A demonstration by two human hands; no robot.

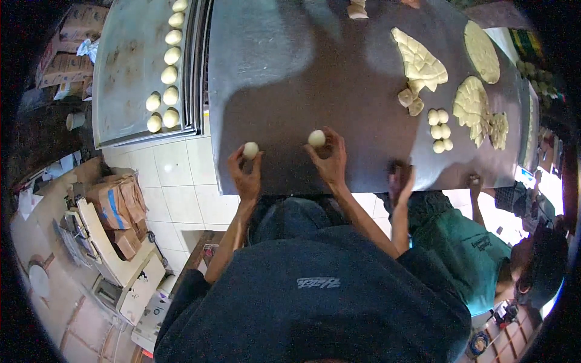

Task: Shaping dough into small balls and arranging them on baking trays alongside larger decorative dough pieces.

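Over the near edge of a dark metal table [278, 54], my left hand [246, 178] pinches a round, pale dough ball [250, 150] between thumb and fingers. A second dough ball [316, 138] is gripped at the fingertips of my right hand [330, 163], a short way to the right. Both balls look smooth and of similar size. To the left, a metal baking tray [124, 72] carries several more dough balls [169, 75], most of them lined up along its right side.
Right on the table are a small cluster of dough balls [440, 131], scored dough pieces [420, 60] and a flat dough round [481, 51]. A co-worker in a green shirt [466, 254] works at my right, one hand [400, 181] at the table edge. Cardboard boxes [118, 206] stand lower left.
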